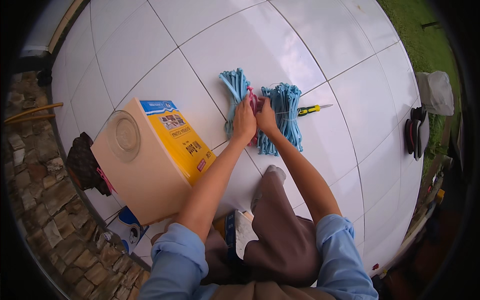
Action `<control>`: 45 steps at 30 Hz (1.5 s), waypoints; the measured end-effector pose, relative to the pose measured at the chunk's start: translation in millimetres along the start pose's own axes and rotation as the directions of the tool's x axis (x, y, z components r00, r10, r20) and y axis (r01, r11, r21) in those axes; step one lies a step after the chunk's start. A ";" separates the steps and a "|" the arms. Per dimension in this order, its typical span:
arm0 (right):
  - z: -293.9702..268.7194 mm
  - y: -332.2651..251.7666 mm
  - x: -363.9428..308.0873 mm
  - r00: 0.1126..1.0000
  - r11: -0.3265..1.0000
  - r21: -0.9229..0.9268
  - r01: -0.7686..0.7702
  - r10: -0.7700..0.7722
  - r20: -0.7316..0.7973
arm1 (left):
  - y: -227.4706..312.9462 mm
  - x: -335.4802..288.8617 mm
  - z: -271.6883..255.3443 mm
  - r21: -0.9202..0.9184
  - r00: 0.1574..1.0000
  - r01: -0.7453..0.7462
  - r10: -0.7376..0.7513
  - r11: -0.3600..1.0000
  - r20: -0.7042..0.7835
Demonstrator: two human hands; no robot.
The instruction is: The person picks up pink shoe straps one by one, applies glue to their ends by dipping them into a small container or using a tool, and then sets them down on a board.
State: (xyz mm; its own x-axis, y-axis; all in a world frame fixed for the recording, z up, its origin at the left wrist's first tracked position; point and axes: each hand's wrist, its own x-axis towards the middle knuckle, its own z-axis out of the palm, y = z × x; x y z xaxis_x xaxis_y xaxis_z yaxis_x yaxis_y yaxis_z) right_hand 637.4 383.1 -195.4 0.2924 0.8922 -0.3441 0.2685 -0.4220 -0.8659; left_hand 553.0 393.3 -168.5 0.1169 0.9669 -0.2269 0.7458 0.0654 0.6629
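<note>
Over the white tiles, both hands close in on a small stack of pink plastic pieces (254, 100) that look like slim hangers. My left hand (244, 121) presses against the stack's left side, its fingers together. From the right, my right hand (266, 119) grips the stack with bent fingers; its fingertips are partly hidden. Just left of my left hand lies a fanned bunch of light-blue hanger-like pieces (234, 87). A thicker light-blue bundle (285, 120), with a thin string across it, lies beside my right hand.
A green-and-yellow screwdriver (311, 109) points right beyond the thick bundle. A large carton (145, 170) stands on the left with a round clear lid (124, 136) on its side. Dark sandals (416, 132) and a whitish plastic bag (436, 92) lie at the far right, near grass.
</note>
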 end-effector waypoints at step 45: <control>-7.0 -474.4 -299.2 -0.016 -0.024 0.051 0.998 -0.987 -0.158 | 99.8 -284.0 -512.0 0.035 0.410 -0.580 0.328 0.814 -0.851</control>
State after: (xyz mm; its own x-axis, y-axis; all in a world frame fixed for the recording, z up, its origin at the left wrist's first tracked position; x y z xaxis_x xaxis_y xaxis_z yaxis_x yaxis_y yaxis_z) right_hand 429.0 315.3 320.9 -0.1247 0.3772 0.9177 0.2384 0.9092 -0.3414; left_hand 258.4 251.6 327.5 -0.2660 0.6276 0.7317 0.5622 -0.5156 0.6466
